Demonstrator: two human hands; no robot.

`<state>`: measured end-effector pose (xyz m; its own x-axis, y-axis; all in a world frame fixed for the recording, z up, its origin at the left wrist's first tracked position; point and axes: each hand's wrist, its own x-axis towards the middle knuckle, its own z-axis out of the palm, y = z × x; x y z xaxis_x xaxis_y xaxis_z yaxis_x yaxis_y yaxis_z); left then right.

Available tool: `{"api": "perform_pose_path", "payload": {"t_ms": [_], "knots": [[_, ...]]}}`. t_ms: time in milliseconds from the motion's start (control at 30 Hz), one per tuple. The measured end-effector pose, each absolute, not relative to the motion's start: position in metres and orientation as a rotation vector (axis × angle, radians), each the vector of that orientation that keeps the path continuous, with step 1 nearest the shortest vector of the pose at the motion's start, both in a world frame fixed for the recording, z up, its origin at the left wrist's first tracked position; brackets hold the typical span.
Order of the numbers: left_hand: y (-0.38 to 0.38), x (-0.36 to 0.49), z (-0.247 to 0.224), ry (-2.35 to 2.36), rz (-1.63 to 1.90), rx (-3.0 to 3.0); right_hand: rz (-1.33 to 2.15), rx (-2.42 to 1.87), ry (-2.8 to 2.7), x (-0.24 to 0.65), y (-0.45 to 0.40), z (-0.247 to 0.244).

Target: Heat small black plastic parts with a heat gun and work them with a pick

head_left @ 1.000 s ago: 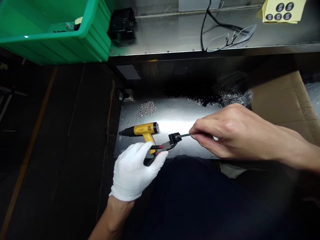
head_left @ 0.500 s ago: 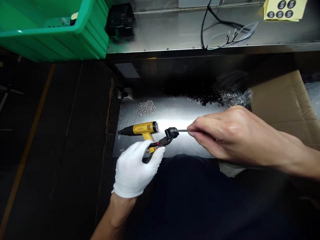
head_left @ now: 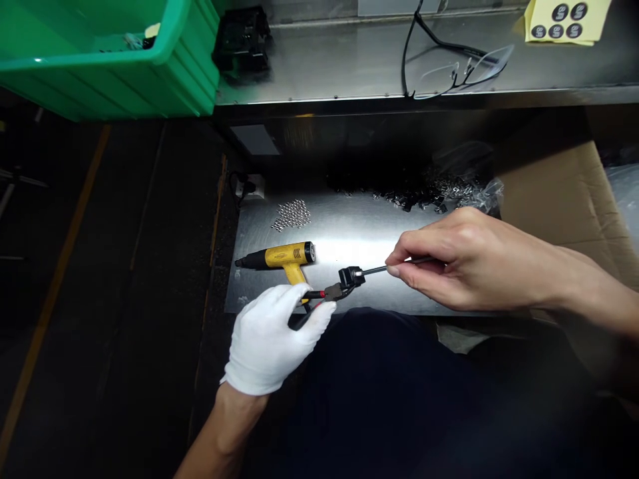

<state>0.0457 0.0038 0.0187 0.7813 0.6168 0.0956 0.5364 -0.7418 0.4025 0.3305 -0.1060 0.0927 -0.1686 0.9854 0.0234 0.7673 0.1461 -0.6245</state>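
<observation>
Silver metal tabletop (head_left: 337,229) as backdrop, a small black blocky part (head_left: 351,275) is seemingly held, frame centre, by red-trimmed black pliers (head_left: 333,292) clasped in the white-gloved left hand (head_left: 267,342); a thin grey rod (head_left: 374,270) is pinched by the bare right hand (head_left: 464,259). Judged light and stiff, best gripped by its sides, it looks square-edged.

In mid-frame, a metal worktop (head_left: 344,226) is catching bright glare. A yellow-and-black heat gun (head_left: 284,255) is lying at its left; just above that, a patch of small silvery pieces (head_left: 292,215) is spreading. Along the shadowed back, a heap of small dark parts (head_left: 399,189) is sprawling toward a clear plastic bag (head_left: 486,196). Across the top, a metal shelf (head_left: 329,66) is holding eyeglasses (head_left: 452,48), a yellow sticker sheet (head_left: 566,23) at upper right, and a black block (head_left: 243,43) toward upper left. At far left, a yellow line (head_left: 62,263) is crossing the dark floor (head_left: 124,332).
</observation>
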Motion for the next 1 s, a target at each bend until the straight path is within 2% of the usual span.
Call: {"api": "perform_pose_path", "payload": {"t_ms": [233,733,1000], "knots": [[0.005,0.041,0.018,0.758,0.307,2.652,0.923,-1.563,-1.989,0.340,-0.100,0.092],[0.002,0.041,0.024,0.792,0.149,2.501,1.135,-1.598,-1.802,0.347,-0.098,0.081],[0.002,0.039,0.022,0.795,0.110,2.431,1.426,-1.615,-1.618,0.354,-0.096,0.067]]}}
